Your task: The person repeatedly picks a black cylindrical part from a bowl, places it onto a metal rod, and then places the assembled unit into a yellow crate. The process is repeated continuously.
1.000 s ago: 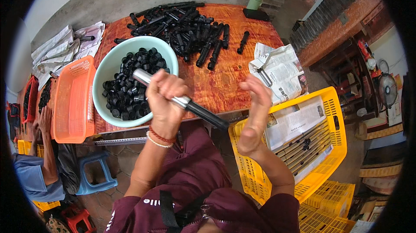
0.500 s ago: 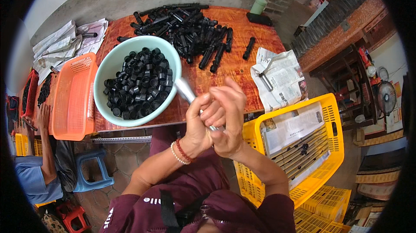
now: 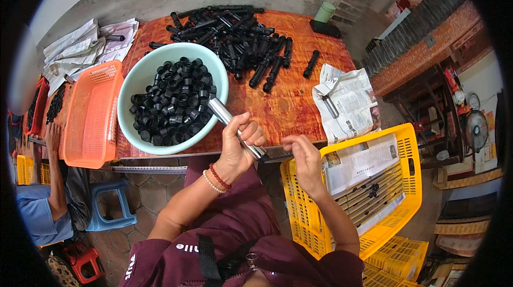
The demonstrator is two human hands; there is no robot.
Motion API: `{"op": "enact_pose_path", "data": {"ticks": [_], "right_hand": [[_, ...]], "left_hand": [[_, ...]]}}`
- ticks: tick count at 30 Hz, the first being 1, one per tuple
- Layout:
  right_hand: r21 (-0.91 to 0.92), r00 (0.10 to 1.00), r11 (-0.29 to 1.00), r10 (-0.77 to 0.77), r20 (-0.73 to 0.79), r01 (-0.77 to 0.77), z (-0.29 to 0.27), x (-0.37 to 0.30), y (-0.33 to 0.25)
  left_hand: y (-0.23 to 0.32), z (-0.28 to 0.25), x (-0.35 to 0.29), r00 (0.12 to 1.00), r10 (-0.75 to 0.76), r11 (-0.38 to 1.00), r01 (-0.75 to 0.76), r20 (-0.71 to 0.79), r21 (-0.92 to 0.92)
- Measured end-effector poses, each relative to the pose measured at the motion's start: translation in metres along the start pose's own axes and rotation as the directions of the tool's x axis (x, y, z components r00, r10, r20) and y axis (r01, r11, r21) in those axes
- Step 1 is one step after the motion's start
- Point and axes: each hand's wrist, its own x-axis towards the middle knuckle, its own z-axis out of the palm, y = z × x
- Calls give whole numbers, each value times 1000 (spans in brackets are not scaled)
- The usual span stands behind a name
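Observation:
A shiny silver metal tube point(image 3: 220, 109) slants through the closed fist of my left hand point(image 3: 241, 143). Its upper end reaches over the rim of the pale green basin point(image 3: 218, 65); the lower end, dark at the tip, sticks out below my fingers. My right hand point(image 3: 303, 161) is apart from the tube, to its right, fingers loosely extended with nothing visible in them. Inside the basin lie many short black plastic caps point(image 3: 171, 105). Behind it, a heap of black ribbed plastic tubes point(image 3: 240, 41) covers part of the wooden table point(image 3: 291, 100).
At my right, a yellow crate point(image 3: 414, 180) holds newspaper and a row of long metal tubes with black pieces. A newspaper sheet point(image 3: 350, 108) with a short metal tube lies on the table's right corner. An orange basket point(image 3: 91, 127) stands left; beyond it, another person's hand point(image 3: 52, 136).
My right hand has come away from the tube and moved right and down. The tube stays in my left hand, its lower end now exposed. The view has shifted slightly.

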Motion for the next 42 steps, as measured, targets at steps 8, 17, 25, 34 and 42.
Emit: {"op": "enact_pose_path", "data": {"ticks": [8, 17, 25, 34, 42], "right_hand": [[-27, 995, 999, 50, 84, -48, 8, -7, 24], [-89, 994, 995, 61, 88, -53, 10, -6, 17], [-138, 998, 988, -63, 13, 64, -5, 46, -2], [-251, 826, 830, -366, 428, 498, 85, 160, -66], [-297, 503, 483, -380, 777, 824, 201, 174, -21]], "left_hand": [[-1, -5, 8, 989, 139, 972, -127, -48, 196], [1, -5, 22, 869, 475, 660, -456, 138, 596], [1, -69, 59, 761, 442, -65, -501, 475, 863], [2, -85, 61, 784, 373, -74, -508, 496, 858], [-18, -141, 78, 671, 244, -571, -484, 700, 663]]}}
